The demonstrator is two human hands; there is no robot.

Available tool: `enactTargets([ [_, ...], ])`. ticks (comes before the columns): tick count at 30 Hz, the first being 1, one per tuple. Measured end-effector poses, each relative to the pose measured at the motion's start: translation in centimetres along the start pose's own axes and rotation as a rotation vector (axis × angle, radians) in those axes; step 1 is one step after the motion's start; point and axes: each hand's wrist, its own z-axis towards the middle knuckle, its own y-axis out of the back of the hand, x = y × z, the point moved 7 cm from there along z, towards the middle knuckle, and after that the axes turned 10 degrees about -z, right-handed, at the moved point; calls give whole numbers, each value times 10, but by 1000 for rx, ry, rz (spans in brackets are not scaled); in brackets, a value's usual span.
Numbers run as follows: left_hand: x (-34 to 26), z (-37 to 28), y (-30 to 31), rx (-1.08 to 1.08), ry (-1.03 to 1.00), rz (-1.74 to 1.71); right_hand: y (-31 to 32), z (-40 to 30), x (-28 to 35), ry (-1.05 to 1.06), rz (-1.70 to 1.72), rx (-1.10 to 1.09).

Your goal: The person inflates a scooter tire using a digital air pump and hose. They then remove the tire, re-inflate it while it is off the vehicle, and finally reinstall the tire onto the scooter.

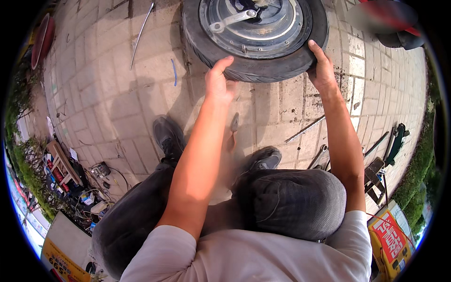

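Note:
A wheel with a black rubber tyre (267, 72) and a grey metal hub is at the top of the head view, on or just above the paving. My left hand (221, 79) grips the near left part of the tyre, thumb on its sidewall and fingers hidden underneath. On the right part of the tyre, my right hand (321, 67) holds it the same way, thumb up on the sidewall. A metal crank-like arm (232, 20) lies across the hub. Below the wheel, between my shoes, a pointed tool with an orange handle (232, 139) rests on the paving.
A thin metal rod (141, 35) and a blue strip (174, 72) lie left of the wheel. Another rod (304, 128) and a wrench (319, 155) are near my right forearm. Cluttered tools and cables (90, 197) lie at left. A red object (384, 17) stands at upper right.

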Motion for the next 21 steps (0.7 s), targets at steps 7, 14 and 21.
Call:
enactTargets([
  [7,-43,-42,-5,-5,-334,337,-16,7,-59,-125,91,282],
  [14,-65,-28,2,85,-512,495,18,-15,-57,2,-324,66],
  [21,-53,-27,-2,6,-507,565,251,-122,-115,-2,-602,-779],
])
